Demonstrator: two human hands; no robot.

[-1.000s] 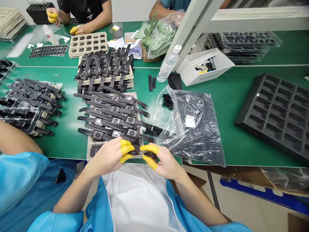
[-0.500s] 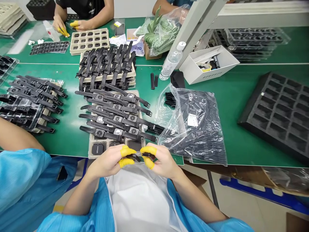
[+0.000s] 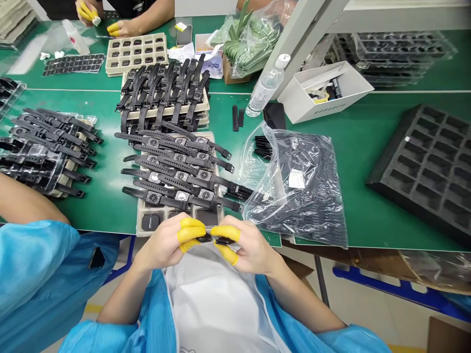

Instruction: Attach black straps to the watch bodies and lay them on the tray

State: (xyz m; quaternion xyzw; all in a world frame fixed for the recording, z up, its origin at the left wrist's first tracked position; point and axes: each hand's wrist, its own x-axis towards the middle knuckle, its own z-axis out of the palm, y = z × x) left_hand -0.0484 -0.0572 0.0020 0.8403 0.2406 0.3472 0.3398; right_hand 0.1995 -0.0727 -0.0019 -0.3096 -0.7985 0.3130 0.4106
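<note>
At the table's near edge, my left hand [image 3: 174, 240] pinches a small dark piece [image 3: 204, 238] that looks like a watch case, mostly covered by yellow finger cots. Close beside it, my right hand [image 3: 243, 242] is closed on a small glossy black piece [image 3: 224, 240], possibly the end of a watch strap. The two pieces almost meet; whether they touch I cannot tell. Just beyond my hands is a beige tray [image 3: 140, 223], with a dark square watch body [image 3: 150, 222] in its near row and several strapped smartwatches [image 3: 180, 175] lying across it.
A clear bag of black straps [image 3: 305, 196] lies to the right. Behind it stand a water bottle [image 3: 268, 86] and a white box [image 3: 327, 93]. A black foam tray [image 3: 427, 171] is far right. More watches [image 3: 55, 147] lie left, near a co-worker's blue sleeve [image 3: 37, 264].
My fingertips have come closer together, and the two pieces now show less between them. Across the table, a co-worker's gloved hand has lifted, with something small and white at its fingertips.
</note>
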